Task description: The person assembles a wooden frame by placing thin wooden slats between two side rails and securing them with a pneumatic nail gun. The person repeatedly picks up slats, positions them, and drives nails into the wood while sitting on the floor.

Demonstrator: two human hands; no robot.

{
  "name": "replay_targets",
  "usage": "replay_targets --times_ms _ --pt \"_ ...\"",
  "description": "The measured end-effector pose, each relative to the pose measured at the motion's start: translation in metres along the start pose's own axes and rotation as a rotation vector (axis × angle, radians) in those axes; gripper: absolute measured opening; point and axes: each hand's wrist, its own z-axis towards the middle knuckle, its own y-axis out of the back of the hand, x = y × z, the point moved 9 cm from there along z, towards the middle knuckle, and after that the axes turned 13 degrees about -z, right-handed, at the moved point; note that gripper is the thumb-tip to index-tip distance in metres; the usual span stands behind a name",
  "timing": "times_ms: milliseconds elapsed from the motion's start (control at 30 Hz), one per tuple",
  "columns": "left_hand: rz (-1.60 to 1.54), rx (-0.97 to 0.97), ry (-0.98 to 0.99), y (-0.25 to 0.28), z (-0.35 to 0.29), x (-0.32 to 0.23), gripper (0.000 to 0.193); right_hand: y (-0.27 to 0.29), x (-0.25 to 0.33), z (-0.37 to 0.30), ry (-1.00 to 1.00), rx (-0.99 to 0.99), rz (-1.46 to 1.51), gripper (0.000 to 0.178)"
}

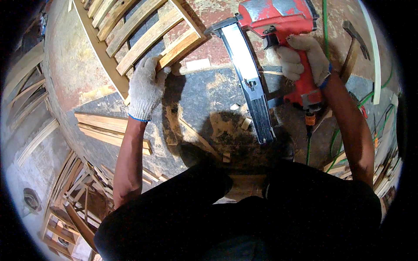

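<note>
My right hand (pixel 309 56), in a white knit glove, is wrapped around the handle of a red nail gun (pixel 278 19). Its long black and silver magazine (pixel 246 74) slants down towards me, and its nose points left at the upper middle. My left hand (pixel 146 89), gloved too, grips the near end of a wooden slat (pixel 178 48) at the corner of a slatted wooden frame (pixel 137 32). The thumb lies by the slat's end; the other fingertips are partly hidden against the wood.
A hammer (pixel 352 52) lies at the right. Loose wooden strips (pixel 111 130) lie left of my legs, with scraps (pixel 198 137) on the dark worn board (pixel 200 95). A green hose (pixel 325 26) runs along the right. Wood piles (pixel 82 187) stand at the lower left.
</note>
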Motion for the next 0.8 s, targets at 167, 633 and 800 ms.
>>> replay_targets --times_ms 167,633,800 --pt "0.005 -0.035 -0.063 0.001 0.000 -0.004 0.028 0.005 -0.004 0.004 -0.042 -0.051 0.003 0.045" --pt "0.007 0.016 0.028 0.000 0.000 0.004 0.032 0.003 -0.001 0.000 -0.044 -0.011 0.100 0.038" --pt "0.030 0.019 0.035 0.000 0.001 0.003 0.030 0.013 -0.007 -0.005 -0.089 -0.199 -0.058 0.042"
